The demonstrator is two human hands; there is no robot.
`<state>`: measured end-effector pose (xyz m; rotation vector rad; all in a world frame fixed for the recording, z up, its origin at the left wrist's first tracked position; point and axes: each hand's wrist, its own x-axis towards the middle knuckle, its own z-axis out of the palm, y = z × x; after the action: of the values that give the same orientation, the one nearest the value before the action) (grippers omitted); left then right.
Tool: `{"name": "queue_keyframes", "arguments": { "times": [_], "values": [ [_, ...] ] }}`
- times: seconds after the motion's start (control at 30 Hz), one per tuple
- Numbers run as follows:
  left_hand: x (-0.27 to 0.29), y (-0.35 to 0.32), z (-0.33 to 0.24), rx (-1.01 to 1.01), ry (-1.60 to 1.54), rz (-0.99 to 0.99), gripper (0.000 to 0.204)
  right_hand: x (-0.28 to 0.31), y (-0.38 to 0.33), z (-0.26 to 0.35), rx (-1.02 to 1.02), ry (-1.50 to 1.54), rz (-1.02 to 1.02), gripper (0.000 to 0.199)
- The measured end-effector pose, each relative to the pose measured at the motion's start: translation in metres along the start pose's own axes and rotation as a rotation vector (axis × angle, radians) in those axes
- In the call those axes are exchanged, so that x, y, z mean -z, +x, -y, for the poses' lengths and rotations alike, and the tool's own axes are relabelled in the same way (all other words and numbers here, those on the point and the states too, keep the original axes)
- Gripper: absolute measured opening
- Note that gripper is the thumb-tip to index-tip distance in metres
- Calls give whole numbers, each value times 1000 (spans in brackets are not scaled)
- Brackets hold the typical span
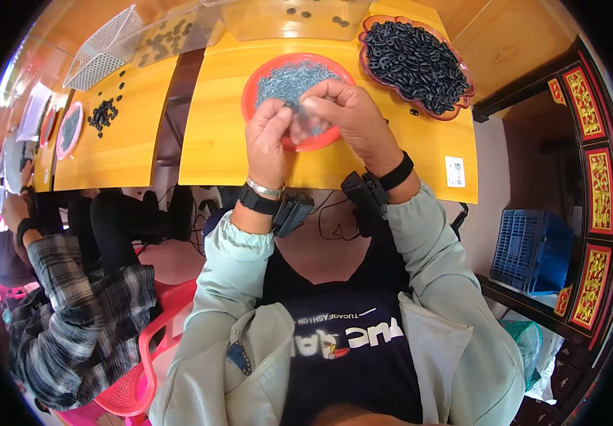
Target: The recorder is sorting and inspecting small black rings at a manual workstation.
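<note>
Both my hands meet above a red plastic bowl [250,96] heaped with small, thin silvery metal pieces [296,77]. My left hand [267,135] is closed in a pinch, with a small dark piece [291,106] at its fingertips. Close against it, my right hand [349,117] pinches with thumb and forefinger; its lower fingers are smeared by motion. What the right fingertips hold is too small to make out. At the far right of the table stands a reddish scalloped tray [468,78] piled with black ring-shaped pieces [413,64].
One loose black piece [414,112] lies beside the tray. A clear plastic bin [292,25] stands at the back. On the left table [118,153] are scattered black pieces [102,115] and a white basket [104,50]. A person in a plaid sleeve [61,284] sits left; a blue crate [530,248] stands right.
</note>
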<state>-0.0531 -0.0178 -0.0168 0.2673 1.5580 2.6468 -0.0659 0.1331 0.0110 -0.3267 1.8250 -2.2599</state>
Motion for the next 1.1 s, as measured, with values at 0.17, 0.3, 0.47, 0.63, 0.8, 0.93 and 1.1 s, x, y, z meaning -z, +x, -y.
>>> {"name": "queue_keyframes", "arguments": {
  "times": [0.17, 0.3, 0.47, 0.63, 0.8, 0.93, 1.1],
  "values": [
    [1, 0, 1, -8, 35, 5, 14, -7, -1, 2, 45, 55, -65, 14],
    [-3, 0, 0, -20, 157, 2, 14, -5, 0, -3, 39, 38, -30, 12],
    [-1, -1, 1, -34, 197, 8, 13, -3, 0, -3, 42, 45, -29, 12],
    [-1, -1, 1, -48, 190, 11, 13, -3, 1, -4, 58, -57, -57, 12],
    [-2, -2, -1, -64, 252, -2, 13, -6, 0, -4, 60, 16, -7, 12],
    [-4, -3, -2, -71, 249, -11, 13, -6, 0, -4, 68, -19, -14, 12],
    [-1, -3, -1, -79, 260, -6, 13, -11, -1, -1, 120, -24, -80, 11]
  ]
}}
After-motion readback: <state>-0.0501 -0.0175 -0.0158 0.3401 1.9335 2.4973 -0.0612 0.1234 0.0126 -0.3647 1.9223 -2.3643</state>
